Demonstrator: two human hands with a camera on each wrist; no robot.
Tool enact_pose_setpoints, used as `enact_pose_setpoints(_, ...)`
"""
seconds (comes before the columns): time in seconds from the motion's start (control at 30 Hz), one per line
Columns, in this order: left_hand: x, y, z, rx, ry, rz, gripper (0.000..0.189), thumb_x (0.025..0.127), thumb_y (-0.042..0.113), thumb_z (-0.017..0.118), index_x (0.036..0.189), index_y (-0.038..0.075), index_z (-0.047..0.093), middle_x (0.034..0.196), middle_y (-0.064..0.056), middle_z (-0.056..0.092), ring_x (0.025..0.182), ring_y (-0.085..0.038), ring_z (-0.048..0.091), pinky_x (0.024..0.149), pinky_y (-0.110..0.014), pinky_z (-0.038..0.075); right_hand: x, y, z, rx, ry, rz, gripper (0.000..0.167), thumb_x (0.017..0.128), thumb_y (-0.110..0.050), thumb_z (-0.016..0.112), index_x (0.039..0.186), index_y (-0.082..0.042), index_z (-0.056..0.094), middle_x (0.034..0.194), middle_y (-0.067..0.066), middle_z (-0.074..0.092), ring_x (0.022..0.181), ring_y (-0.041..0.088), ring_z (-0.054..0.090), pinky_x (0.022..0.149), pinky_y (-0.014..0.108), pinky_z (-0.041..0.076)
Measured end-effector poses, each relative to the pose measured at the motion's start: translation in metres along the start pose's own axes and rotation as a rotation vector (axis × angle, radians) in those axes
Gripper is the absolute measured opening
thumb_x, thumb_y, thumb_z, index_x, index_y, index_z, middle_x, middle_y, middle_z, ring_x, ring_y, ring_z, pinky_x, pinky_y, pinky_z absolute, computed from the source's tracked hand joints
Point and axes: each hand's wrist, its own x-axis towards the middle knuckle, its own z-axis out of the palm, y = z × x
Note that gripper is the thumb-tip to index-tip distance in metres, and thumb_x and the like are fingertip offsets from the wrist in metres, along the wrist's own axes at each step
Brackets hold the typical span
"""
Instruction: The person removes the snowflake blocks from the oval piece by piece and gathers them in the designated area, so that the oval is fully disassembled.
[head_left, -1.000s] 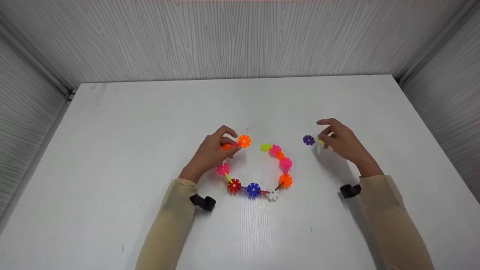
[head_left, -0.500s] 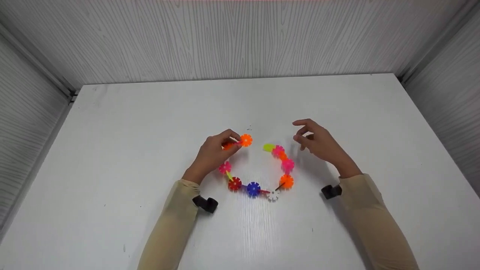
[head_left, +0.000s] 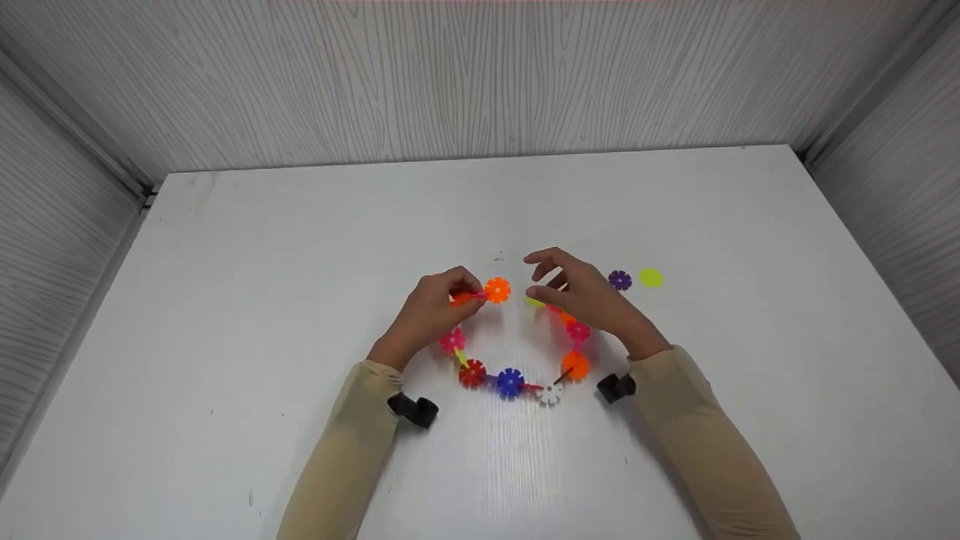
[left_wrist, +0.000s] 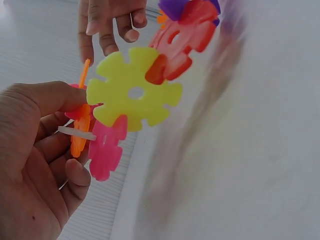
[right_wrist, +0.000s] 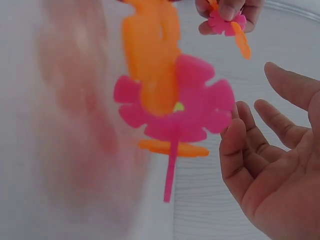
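Observation:
A chain of notched plastic snowflake discs, with a blue disc (head_left: 511,382) at its near side, curves in an open ring on the white table. My left hand (head_left: 431,315) pinches the chain at a pink disc (right_wrist: 218,24) between thumb and fingers; an orange disc (head_left: 497,290) sticks out past the fingertips. In the left wrist view a yellow disc (left_wrist: 112,90) of the same chain hangs beside the thumb. My right hand (head_left: 589,296), fingers loosely bent and holding nothing, hovers at the chain's other end, partly covering its yellow end disc (head_left: 535,302).
Two loose discs, one purple (head_left: 619,280) and one yellow (head_left: 651,278), lie on the table (head_left: 300,247) just beyond the right hand. A wood-grained panel (head_left: 480,82) stands along the back edge, with more panels at both sides.
My right hand has moved left from the loose purple and yellow discs to the chain's yellow end. The left hand keeps its pinch, shifting only slightly.

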Motion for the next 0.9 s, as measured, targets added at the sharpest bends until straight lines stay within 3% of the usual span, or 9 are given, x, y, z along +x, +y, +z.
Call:
enact_pose_setpoints(0.2, -0.002, 0.003, 0.0, 0.019, 0.007, 0.016, 0.016, 0.091, 0.019, 0.066, 0.102, 0.008, 0.066, 0.101, -0.007, 0.069, 0.095, -0.022, 0.06, 0.091, -0.036, 0.052, 0.005, -0.01, 0.012, -0.021, -0.052, -0.062, 0.053, 0.09, -0.026, 0.067, 0.136, -0.009, 0.048, 0.112, 0.012, 0.059, 0.095, 0.024, 0.059, 0.087, 0.036, 0.051)
enact_pose_setpoints(0.47, -0.002, 0.004, 0.001, 0.002, 0.001, 0.015, 0.017, 0.091, 0.019, 0.067, 0.103, 0.007, 0.067, 0.102, -0.007, 0.069, 0.095, -0.021, 0.06, 0.091, -0.035, 0.052, 0.009, -0.019, 0.025, -0.091, -0.091, -0.064, 0.053, 0.09, -0.023, 0.067, 0.137, -0.01, 0.048, 0.115, 0.01, 0.061, 0.093, 0.021, 0.059, 0.085, 0.033, 0.054)
enact_pose_setpoints(0.7, -0.002, 0.004, 0.001, -0.015, -0.005, 0.023, 0.015, 0.091, 0.018, 0.067, 0.101, 0.008, 0.068, 0.1, -0.006, 0.07, 0.094, -0.021, 0.06, 0.089, -0.035, 0.052, 0.011, -0.023, 0.03, -0.136, -0.079, -0.104, 0.046, 0.091, -0.021, 0.067, 0.134, -0.011, 0.053, 0.118, 0.006, 0.062, 0.09, 0.02, 0.056, 0.079, 0.029, 0.052)
enact_pose_setpoints(0.9, -0.003, 0.006, 0.0, 0.033, -0.02, 0.071, 0.018, 0.092, 0.021, 0.065, 0.104, 0.008, 0.068, 0.101, -0.006, 0.07, 0.089, -0.02, 0.059, 0.083, -0.033, 0.053, 0.009, -0.022, 0.03, -0.161, -0.053, -0.127, 0.039, 0.091, -0.02, 0.067, 0.127, -0.01, 0.059, 0.118, 0.005, 0.065, 0.09, 0.018, 0.055, 0.081, 0.028, 0.05)
